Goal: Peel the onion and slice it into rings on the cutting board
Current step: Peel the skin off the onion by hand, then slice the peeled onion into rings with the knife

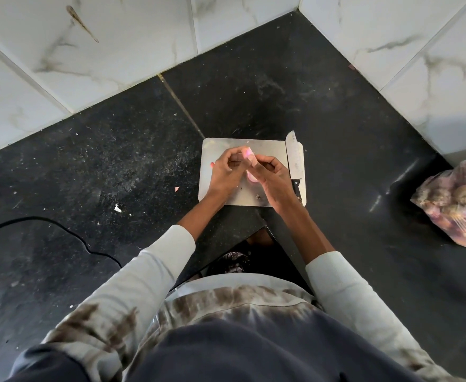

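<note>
Far left: black cable (61,230) trailing across dark stone counter (116,150); scattered peel scraps (117,208) near centre-left.

Centre: steel cutting board (253,198) lying flat on counter.

Above board, left hand (227,172), fingers curled, pinching at pink onion (247,154).

Onion held up between both hands, over middle of board; second pink part (251,177) showing lower down between the palms, whether joined to the upper piece cannot be told.

Right hand (271,179), fingers curled inward against the onion, gripping it from the right side.

Right edge of board: knife (295,161) lying flat, blade pointing far, dark handle near, untouched.

Far right: plastic bag (457,205) of onions resting on counter, well apart from board.

Behind: white marble-pattern wall tiles (116,37).
</note>
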### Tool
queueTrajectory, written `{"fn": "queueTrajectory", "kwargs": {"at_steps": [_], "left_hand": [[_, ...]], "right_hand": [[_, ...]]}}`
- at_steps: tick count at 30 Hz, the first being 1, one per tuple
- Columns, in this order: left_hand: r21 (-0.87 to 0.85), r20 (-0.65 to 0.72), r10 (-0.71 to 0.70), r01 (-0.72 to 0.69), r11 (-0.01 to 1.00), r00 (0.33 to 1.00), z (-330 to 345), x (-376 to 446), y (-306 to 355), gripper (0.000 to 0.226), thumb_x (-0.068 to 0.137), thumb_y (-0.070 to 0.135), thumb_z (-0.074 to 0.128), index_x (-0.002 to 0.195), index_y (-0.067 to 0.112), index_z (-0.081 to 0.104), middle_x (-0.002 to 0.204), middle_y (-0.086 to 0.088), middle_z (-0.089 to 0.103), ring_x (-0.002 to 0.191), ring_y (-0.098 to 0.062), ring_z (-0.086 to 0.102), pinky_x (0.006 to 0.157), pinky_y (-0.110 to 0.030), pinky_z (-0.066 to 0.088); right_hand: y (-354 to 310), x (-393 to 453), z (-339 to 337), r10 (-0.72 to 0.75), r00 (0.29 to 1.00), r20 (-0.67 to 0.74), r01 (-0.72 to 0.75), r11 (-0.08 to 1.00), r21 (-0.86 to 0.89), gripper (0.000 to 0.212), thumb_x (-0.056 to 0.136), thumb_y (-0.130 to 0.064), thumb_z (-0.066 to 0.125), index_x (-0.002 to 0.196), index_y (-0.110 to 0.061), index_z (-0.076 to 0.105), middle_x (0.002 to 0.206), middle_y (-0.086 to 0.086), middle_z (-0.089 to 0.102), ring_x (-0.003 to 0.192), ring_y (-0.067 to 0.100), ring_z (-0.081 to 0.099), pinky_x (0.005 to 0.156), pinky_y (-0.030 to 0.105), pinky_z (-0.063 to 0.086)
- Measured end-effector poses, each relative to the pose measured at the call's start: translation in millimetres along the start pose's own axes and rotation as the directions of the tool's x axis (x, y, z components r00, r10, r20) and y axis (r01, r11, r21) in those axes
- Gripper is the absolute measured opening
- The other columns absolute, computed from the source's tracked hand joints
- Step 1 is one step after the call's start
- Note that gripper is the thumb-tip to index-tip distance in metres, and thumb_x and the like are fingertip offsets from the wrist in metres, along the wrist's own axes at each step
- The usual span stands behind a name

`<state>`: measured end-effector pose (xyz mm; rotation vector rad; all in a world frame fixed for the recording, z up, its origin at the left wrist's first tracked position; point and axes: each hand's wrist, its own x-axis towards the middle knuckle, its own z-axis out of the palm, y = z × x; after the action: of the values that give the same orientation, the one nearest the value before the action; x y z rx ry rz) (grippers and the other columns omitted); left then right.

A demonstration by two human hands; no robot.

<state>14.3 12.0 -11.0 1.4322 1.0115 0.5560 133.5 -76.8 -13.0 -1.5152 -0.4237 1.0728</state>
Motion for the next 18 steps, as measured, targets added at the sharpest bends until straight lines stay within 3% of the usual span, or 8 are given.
{"fn": "queueTrajectory", "kwargs": {"at_steps": [3, 6, 8, 9, 11, 13, 18], "left_hand": [[-0.025, 0.013, -0.020, 0.021, 0.999, 1.000, 0, 2, 2, 0.044, 0.095, 0.034, 0.079, 0.132, 0.012, 0.066, 0.124, -0.001, 0.072, 0.117, -0.015, 0.068, 0.106, -0.038, 0.058], [0.083, 0.016, -0.034, 0.032, 0.996, 0.999, 1, 7, 2, 0.046, 0.093, 0.036, 0.080, 0.134, 0.020, 0.067, 0.133, 0.000, 0.067, 0.119, -0.014, 0.065, 0.107, -0.039, 0.057], [0.106, 0.039, -0.033, 0.029, 0.994, 0.999, 1, 9, 2, 0.049, 0.091, 0.034, 0.082, 0.137, 0.023, 0.067, 0.142, 0.000, 0.062, 0.121, -0.017, 0.064, 0.107, -0.039, 0.058], [0.101, 0.048, -0.034, 0.029, 0.994, 0.998, 2, 10, 3, 0.050, 0.091, 0.031, 0.083, 0.138, 0.023, 0.067, 0.144, -0.001, 0.062, 0.122, -0.018, 0.065, 0.107, -0.039, 0.058], [0.092, 0.053, -0.038, 0.033, 0.995, 0.998, 4, 9, 4, 0.050, 0.091, 0.027, 0.084, 0.139, 0.020, 0.068, 0.144, -0.001, 0.064, 0.122, -0.017, 0.065, 0.108, -0.038, 0.057], [0.070, 0.057, -0.057, 0.053, 0.996, 0.997, 5, 9, 5, 0.050, 0.091, 0.029, 0.084, 0.137, 0.020, 0.070, 0.140, 0.001, 0.068, 0.123, -0.016, 0.065, 0.109, -0.040, 0.057], [0.011, 0.048, -0.090, 0.090, 0.996, 0.995, 7, 6, 8, 0.050, 0.089, 0.035, 0.085, 0.135, 0.020, 0.072, 0.136, 0.000, 0.071, 0.124, -0.018, 0.067, 0.109, -0.043, 0.057]], "right_hand": [[-2, 1, -19, -0.029, 0.999, 0.022, 0.030, 0.999, -0.043, 0.037, 0.094, -0.028, 0.083, 0.126, -0.013, 0.074, 0.123, 0.003, 0.078, 0.115, 0.022, 0.074, 0.102, 0.039, 0.061], [-2, 1, -39, -0.152, 0.950, -0.272, 0.028, 0.911, -0.412, 0.024, 0.092, -0.022, 0.082, 0.114, -0.018, 0.074, 0.117, -0.004, 0.074, 0.110, 0.017, 0.071, 0.098, 0.040, 0.060], [3, -3, -54, -0.230, 0.870, -0.436, -0.119, 0.760, -0.639, 0.034, 0.089, -0.021, 0.082, 0.118, -0.018, 0.064, 0.123, -0.001, 0.064, 0.118, 0.021, 0.061, 0.092, 0.035, 0.052], [9, -5, -62, -0.205, 0.867, -0.454, -0.193, 0.701, -0.686, 0.045, 0.087, -0.026, 0.085, 0.122, -0.017, 0.058, 0.128, 0.002, 0.060, 0.124, 0.024, 0.056, 0.092, 0.036, 0.049], [18, -9, -71, -0.096, 0.902, -0.420, -0.269, 0.636, -0.724, 0.065, 0.082, -0.039, 0.090, 0.128, -0.017, 0.050, 0.135, 0.004, 0.056, 0.127, 0.026, 0.051, 0.099, 0.043, 0.051], [26, -11, -72, -0.084, 0.924, -0.374, -0.244, 0.623, -0.743, 0.068, 0.082, -0.039, 0.091, 0.129, -0.016, 0.047, 0.135, 0.006, 0.057, 0.126, 0.026, 0.053, 0.105, 0.046, 0.052], [24, -12, -61, -0.168, 0.904, -0.392, -0.166, 0.709, -0.686, 0.035, 0.101, -0.015, 0.069, 0.129, -0.010, 0.050, 0.134, 0.009, 0.059, 0.125, 0.026, 0.057, 0.107, 0.040, 0.049]]}}
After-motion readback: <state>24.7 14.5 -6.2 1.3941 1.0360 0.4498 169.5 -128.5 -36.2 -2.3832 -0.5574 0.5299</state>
